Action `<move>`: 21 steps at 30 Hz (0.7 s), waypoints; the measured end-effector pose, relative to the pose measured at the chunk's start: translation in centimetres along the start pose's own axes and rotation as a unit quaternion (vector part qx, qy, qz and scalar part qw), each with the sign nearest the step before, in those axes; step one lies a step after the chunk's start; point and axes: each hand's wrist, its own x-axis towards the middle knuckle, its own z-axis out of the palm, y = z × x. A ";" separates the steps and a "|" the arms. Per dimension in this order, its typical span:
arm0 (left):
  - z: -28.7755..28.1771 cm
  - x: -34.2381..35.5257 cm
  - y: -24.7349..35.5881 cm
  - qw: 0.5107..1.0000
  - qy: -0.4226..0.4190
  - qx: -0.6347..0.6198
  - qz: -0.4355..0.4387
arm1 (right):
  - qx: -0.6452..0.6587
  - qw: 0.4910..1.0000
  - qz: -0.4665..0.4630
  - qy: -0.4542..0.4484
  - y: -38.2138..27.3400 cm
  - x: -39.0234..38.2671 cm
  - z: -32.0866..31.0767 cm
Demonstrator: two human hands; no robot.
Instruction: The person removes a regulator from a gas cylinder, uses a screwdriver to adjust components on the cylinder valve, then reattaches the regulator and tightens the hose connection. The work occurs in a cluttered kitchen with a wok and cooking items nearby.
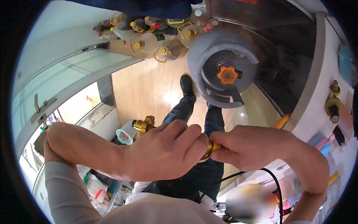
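Fingers clamped, left hand [167, 154] grips brass fitting [144, 125], right hand [249, 147] a yellow piece [215, 146]; best align both squarely.

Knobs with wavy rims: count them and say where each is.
2: the orange knob atop the grey gas cylinder and the brass knob by the left hand; others may be hidden.

Yellow-capped plastic jugs [174, 49] crowd the pale tiled floor [130, 80], with smaller bottles [138, 25] in among them. Beyond them I see navy cloth [138, 8]. A glass-paned door [89, 63] with a metal handle [36, 102] lines the left side. Over on the right is a brass fitting [333, 102] with a black end, near some pink and blue items [325, 145] I can't identify.
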 end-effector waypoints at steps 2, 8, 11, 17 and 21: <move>-0.7 0.3 -0.6 0.993 -0.055 -0.104 -0.014 | -0.030 0.998 -0.030 0.047 0.5 0.0 1.3; -0.7 3.1 -3.1 0.859 -0.342 -0.374 -0.074 | -0.095 0.992 -0.043 0.069 -0.4 -0.7 1.8; 0.4 3.6 -2.8 0.823 -0.372 -0.423 -0.079 | -0.164 0.984 -0.042 0.056 -0.3 -0.6 1.8; -1.0 5.2 -2.6 0.720 -0.466 -0.509 -0.072 | -0.235 0.964 -0.098 0.076 0.5 -2.6 3.1; -0.1 6.4 -3.7 0.555 -0.602 -0.566 -0.096 | -0.258 0.956 -0.125 0.058 0.6 -2.3 2.3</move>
